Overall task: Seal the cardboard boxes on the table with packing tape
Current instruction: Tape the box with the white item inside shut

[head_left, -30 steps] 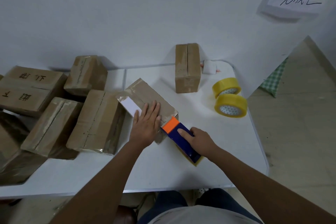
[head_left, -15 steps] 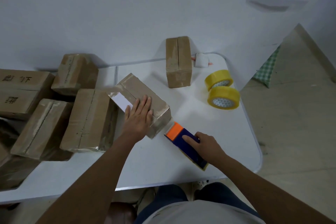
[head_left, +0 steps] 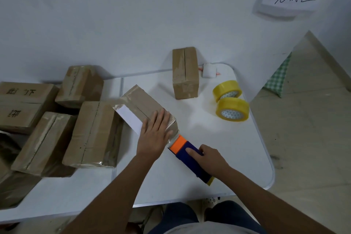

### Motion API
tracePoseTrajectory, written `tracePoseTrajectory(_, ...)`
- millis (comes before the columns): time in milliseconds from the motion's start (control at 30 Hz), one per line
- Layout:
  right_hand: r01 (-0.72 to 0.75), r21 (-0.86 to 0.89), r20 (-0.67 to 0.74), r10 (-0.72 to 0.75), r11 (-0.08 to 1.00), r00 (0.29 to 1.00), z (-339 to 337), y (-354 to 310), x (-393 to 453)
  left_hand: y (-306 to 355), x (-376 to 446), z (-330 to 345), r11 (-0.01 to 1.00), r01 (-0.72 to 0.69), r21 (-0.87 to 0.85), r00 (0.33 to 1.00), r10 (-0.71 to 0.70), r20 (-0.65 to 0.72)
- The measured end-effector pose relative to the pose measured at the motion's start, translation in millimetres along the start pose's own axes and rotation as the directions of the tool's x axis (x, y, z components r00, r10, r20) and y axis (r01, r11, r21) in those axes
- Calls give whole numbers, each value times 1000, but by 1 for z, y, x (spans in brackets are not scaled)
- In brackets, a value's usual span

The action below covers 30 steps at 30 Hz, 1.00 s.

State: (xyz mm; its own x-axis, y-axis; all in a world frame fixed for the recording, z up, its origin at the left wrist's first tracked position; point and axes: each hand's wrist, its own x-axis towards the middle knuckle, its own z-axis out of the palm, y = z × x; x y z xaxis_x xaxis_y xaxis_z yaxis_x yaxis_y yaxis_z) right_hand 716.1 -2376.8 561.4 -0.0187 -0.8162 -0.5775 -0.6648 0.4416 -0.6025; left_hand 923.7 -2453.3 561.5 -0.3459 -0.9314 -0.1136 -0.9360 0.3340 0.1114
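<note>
Now your left hand lies flat, fingers spread, on the box; your right hand grips the tape dispenser on the white desk by the white wall.

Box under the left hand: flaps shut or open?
Shut: the box has both flaps flat, seam closed, glossy tape along it, left hand pressing on top.
</note>
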Motion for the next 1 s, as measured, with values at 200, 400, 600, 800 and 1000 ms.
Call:
tracePoseTrajectory(200, 29, -20, -5, -29, 999, 1000, -12, 2, -5, 4, 2, 4, 998, 29, 53, 1000, -29, -5)
tracePoseTrajectory(400, 12, -24, -13, -13, 1000, 1000, -11, 9, -12, 3, 1, 8, 997, 21, 68, 1000, -19, -24)
tracePoseTrajectory(600, -13, -46, -19, 12, 999, 1000, -17, 20, -18, 0, 2, 11, 999, 17, 49, 998, -15, -54)
tracePoseTrajectory(800, -56, -14, 64, 57, 998, 996, -24, 12, -15, -1, 4, 6, 994, 33, -105, 997, -40, -60)
tracePoseTrajectory(1000, 7, 11, -20, -6, 1000, 1000, -16, 0, -21, -7, 9, 0, 1000, 11, -29, 995, -13, -95)
